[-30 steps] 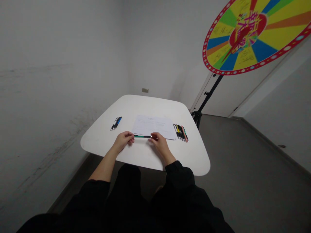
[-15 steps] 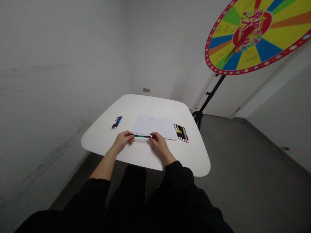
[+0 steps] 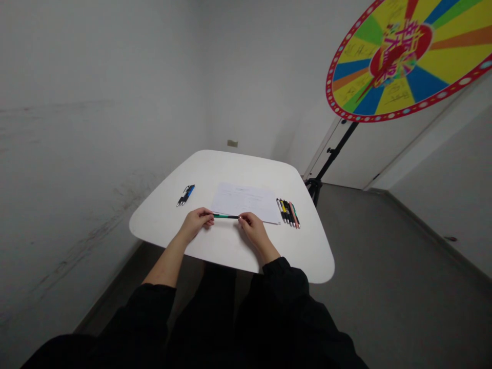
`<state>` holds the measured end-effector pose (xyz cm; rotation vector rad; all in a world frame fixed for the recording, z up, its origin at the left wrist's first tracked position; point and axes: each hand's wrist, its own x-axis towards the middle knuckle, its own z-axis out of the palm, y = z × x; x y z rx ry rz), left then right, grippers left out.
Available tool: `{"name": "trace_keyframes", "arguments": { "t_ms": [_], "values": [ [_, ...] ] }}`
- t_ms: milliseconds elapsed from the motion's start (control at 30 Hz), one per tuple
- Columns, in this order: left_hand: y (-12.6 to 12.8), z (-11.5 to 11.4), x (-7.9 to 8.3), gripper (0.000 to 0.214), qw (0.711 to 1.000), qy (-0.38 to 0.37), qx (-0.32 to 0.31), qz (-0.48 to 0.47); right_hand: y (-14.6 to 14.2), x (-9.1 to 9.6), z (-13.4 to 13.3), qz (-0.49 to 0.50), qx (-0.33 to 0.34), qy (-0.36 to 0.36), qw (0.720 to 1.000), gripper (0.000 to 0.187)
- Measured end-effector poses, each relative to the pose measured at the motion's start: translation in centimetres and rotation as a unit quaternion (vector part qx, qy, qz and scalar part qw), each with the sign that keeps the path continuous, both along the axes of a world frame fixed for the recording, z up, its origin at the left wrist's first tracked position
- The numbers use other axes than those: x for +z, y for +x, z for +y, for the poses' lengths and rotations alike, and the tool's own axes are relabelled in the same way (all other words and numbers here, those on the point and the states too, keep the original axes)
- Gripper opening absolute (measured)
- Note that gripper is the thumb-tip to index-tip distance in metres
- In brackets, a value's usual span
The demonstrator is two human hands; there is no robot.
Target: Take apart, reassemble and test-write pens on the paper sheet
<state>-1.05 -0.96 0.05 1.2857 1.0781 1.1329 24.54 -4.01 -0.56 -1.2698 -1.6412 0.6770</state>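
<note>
A green and black pen [image 3: 226,217] is held level between both my hands, just above the white table [image 3: 230,246]. My left hand [image 3: 197,222] pinches its left end and my right hand [image 3: 251,229] pinches its right end. A sheet of white paper [image 3: 246,201] lies flat on the table just beyond the pen. A row of several pens [image 3: 288,212] lies to the right of the paper. Two pens, one blue [image 3: 186,195], lie to the left of it.
A grey wall runs close along the table's left side. A colourful prize wheel [image 3: 407,56] on a black tripod stand [image 3: 326,164] rises at the right rear. Grey floor [image 3: 384,287] spreads to the right of the table.
Both hands keep the pen in the same grip. Only the camera view has shifted slightly.
</note>
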Motion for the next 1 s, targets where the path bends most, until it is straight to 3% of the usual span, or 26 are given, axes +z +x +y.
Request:
{"name": "trace_keyframes", "arguments": {
  "t_ms": [100, 333, 567, 700, 800, 900, 1000],
  "values": [
    [0.0, 0.1, -0.1, 0.032, 1.0, 0.001, 0.0, -0.005, -0.1, 0.2, -0.1, 0.027, 0.011, -0.017, 0.999, 0.034],
    [-0.1, 0.2, -0.6, 0.032, 1.0, 0.003, -0.002, -0.011, -0.2, 0.4, -0.3, 0.005, 0.001, -0.063, 0.998, 0.04],
    [-0.3, 0.6, -1.1, 0.031, 1.0, 0.008, -0.006, -0.006, 0.0, 0.0, -0.1, 0.035, 0.008, -0.036, 0.999, 0.025],
    [-0.3, 0.6, -1.2, 0.032, 1.0, 0.012, -0.008, -0.006, -0.1, 0.2, -0.2, 0.087, 0.016, -0.046, 0.995, 0.045],
    [-0.1, 0.5, -1.0, 0.033, 1.0, 0.007, -0.007, -0.011, -0.1, 0.2, -0.3, 0.067, 0.004, -0.059, 0.996, 0.034],
    [0.0, 0.4, -0.7, 0.033, 1.0, 0.001, -0.002, -0.012, 0.0, 0.3, -0.3, 0.023, -0.002, -0.06, 0.998, 0.038],
    [0.0, 0.3, -0.6, 0.034, 1.0, 0.0, 0.001, -0.008, 0.1, 0.2, -0.3, 0.021, 0.0, -0.041, 0.999, 0.028]
  ]
}}
